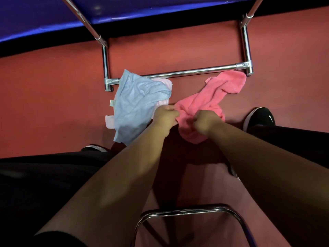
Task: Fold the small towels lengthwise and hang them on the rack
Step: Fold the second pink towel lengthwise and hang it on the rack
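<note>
A crumpled pink towel lies on the red floor in front of the chrome rack. My left hand pinches its near left edge, and my right hand grips its near bunched part with curled fingers. To the left, a light blue towel lies crumpled over a pale pink towel, whose edges stick out beside and behind it. The rack's low crossbar runs behind the towels, and its two uprights rise toward the top of the view.
A blue mat or cushion lies beyond the rack at the top. My black shoes and dark trouser legs flank the towels. A chrome curved chair or stool frame sits at the bottom between my arms.
</note>
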The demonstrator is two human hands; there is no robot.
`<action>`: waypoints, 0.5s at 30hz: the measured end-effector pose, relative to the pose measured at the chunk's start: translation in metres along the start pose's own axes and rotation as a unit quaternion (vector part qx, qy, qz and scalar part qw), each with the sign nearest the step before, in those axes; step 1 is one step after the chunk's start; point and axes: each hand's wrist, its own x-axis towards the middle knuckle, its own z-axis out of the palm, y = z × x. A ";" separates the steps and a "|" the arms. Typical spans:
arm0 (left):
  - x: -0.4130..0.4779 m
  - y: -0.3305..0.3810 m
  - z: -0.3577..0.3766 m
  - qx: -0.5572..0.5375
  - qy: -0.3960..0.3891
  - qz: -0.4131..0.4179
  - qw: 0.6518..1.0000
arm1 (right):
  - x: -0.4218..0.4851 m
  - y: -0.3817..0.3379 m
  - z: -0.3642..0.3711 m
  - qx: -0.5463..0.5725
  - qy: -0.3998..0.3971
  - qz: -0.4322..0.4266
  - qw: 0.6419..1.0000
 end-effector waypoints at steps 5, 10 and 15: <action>-0.020 0.038 -0.005 0.020 -0.046 0.087 0.995 | -0.015 -0.007 -0.025 0.159 0.090 -0.022 0.983; -0.056 0.075 -0.015 0.034 -0.071 0.181 0.980 | -0.029 -0.019 -0.057 0.192 0.120 -0.163 0.960; -0.097 0.113 -0.038 0.098 -0.086 0.262 0.956 | -0.066 -0.027 -0.086 0.248 0.160 -0.187 0.937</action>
